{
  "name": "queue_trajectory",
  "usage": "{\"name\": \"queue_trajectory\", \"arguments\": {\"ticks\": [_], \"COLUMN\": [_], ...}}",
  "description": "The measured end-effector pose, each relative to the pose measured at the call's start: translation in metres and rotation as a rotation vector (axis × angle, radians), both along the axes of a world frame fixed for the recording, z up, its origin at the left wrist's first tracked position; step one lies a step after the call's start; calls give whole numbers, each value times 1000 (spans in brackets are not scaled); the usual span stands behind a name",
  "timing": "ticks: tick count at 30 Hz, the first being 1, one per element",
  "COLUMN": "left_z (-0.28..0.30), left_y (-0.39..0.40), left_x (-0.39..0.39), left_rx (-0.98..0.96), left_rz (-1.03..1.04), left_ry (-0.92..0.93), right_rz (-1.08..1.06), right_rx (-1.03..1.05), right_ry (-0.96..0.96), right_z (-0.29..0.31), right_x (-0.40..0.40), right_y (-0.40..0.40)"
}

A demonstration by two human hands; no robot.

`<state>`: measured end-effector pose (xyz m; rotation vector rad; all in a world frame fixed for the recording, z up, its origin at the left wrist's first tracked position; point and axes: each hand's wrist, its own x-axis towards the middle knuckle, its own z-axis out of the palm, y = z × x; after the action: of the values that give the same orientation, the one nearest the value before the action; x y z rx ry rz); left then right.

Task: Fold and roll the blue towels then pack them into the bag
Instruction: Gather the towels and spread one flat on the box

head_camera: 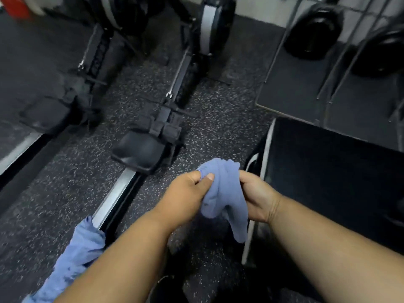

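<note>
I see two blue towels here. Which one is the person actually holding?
The bunched blue towel in the middle, gripped by the left hand and right hand. The other towel lies untouched at lower left, draped by the metal rail.

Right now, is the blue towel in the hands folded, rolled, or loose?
Loose: the blue towel is bunched between the left hand and right hand, one end dangling, with no neat fold or roll.
</note>
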<state>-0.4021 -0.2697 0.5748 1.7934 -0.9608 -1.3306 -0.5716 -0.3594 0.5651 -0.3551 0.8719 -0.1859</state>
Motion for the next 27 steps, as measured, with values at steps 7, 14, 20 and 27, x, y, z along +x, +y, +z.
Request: {"name": "queue_trajectory", "arguments": {"ticks": [7, 14, 20, 27], "left_z": [48, 58, 19, 25], "left_y": [-67, -86, -97, -160], "left_x": [-150, -290, -328, -346], "left_rx": [-158, -227, -40, -42], "left_rz": [-194, -128, 93, 13], "left_ry": [-91, 119, 121, 17], "right_rz": [-352, -271, -207, -485], "right_rx": [4, -238, -377, -632], "right_ry": [-140, 73, 600, 606], "right_z": [50, 34, 15, 42], "right_x": [-178, -367, -478, -485], "right_y": [-12, -20, -33, -75]}}
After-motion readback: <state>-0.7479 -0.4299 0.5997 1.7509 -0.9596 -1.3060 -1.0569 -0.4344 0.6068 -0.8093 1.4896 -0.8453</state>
